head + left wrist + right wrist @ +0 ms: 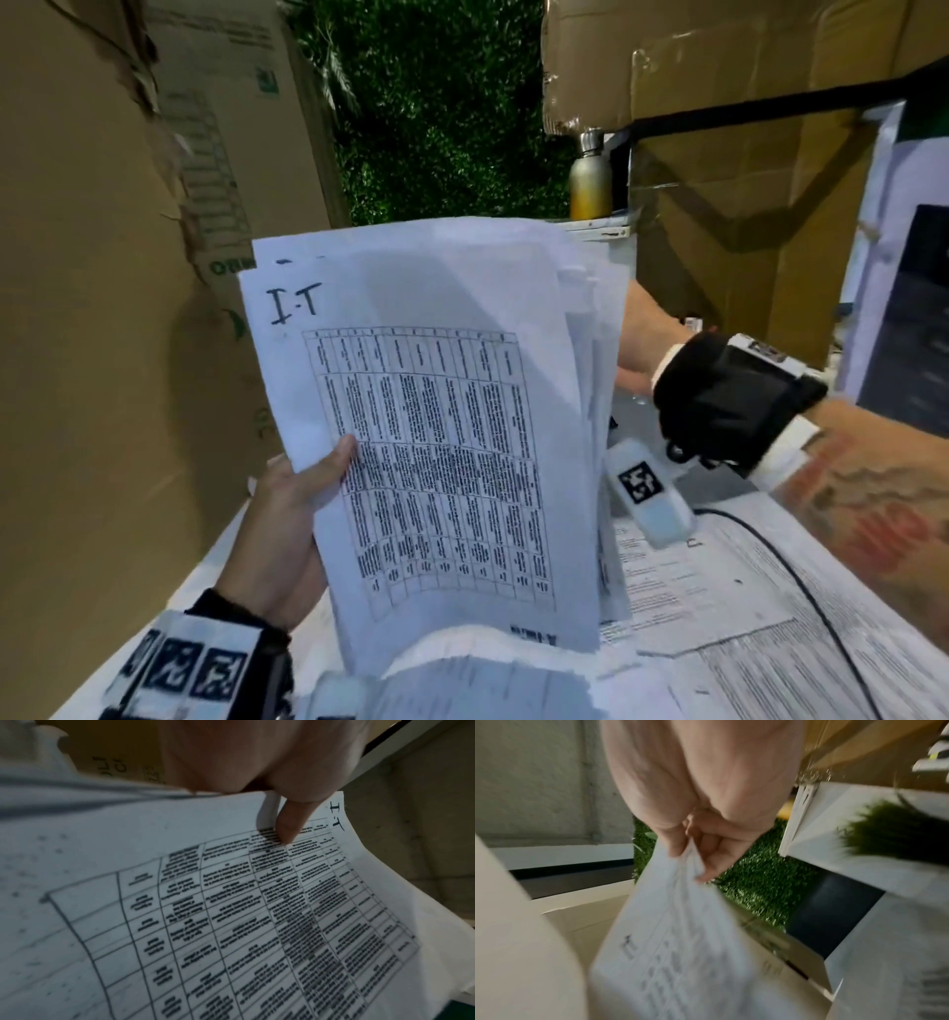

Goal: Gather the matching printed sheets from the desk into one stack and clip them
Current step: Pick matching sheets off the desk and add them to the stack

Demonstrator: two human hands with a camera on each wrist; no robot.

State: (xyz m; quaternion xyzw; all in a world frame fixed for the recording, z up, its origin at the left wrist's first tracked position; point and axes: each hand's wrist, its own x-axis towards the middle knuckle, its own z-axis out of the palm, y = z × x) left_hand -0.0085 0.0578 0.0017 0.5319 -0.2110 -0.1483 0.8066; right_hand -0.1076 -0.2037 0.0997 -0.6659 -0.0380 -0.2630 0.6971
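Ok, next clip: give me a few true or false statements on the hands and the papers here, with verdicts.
1. The left hand holds the stack of sheets with its thumb on the top page. True.
2. The top sheet shows a printed table with "I.T" handwritten above it. True.
3. The right hand is empty. False: its fingers pinch the edge of the sheets.
4. A clip is already fastened on the stack. False: no clip is visible on it.
5. More printed papers lie on the desk. True.
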